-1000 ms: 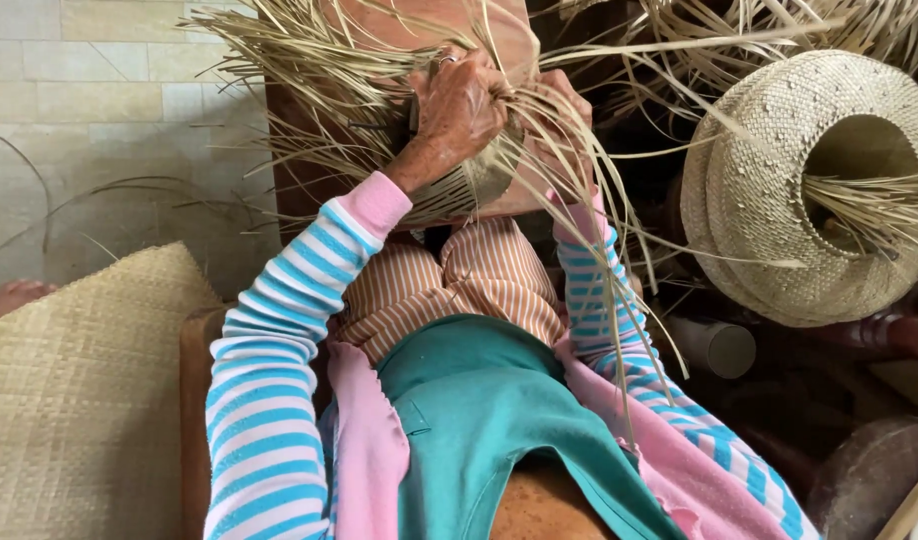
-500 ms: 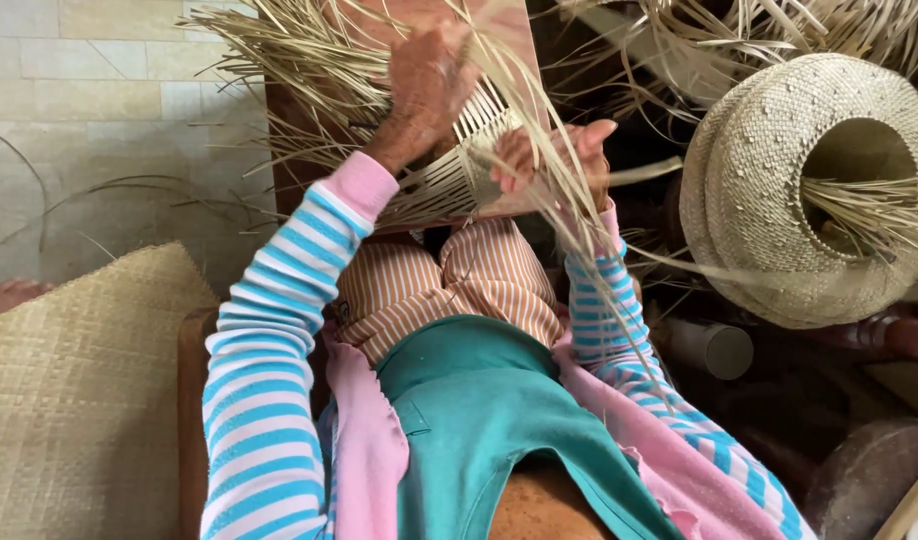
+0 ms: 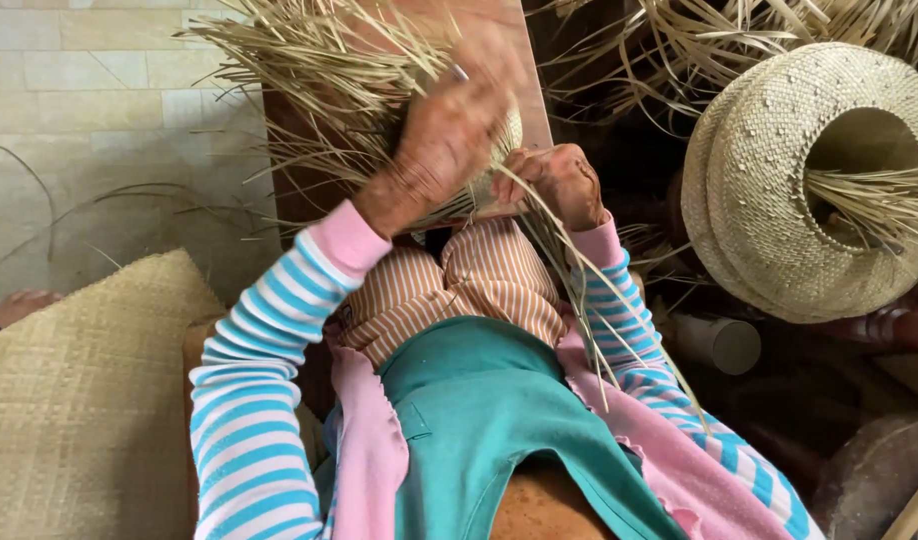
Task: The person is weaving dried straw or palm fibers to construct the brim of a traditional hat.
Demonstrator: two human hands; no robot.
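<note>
A half-woven piece of pale straw point(image 3: 484, 180) rests on a brown wooden board point(image 3: 499, 40) over my lap, with loose straw strands point(image 3: 309, 80) fanning out to the upper left. My left hand point(image 3: 449, 140) lies over the woven part, blurred, fingers curled among the strands. Just right of it, my right hand point(image 3: 559, 185) pinches a few long strands that trail down over my striped sleeve. Both arms wear blue-and-white striped sleeves with pink cuffs.
A finished woven straw hat point(image 3: 779, 220) stuffed with straw hangs at the right. A woven straw mat or bag point(image 3: 79, 400) lies at lower left. Pale tiled floor point(image 3: 89, 90) at upper left. More loose straw point(image 3: 759, 30) along the top right. A white cylinder point(image 3: 724, 345) stands beside my right arm.
My left hand has slid up and right across the woven piece. My right hand has dropped lower and drawn strands down toward my lap.
</note>
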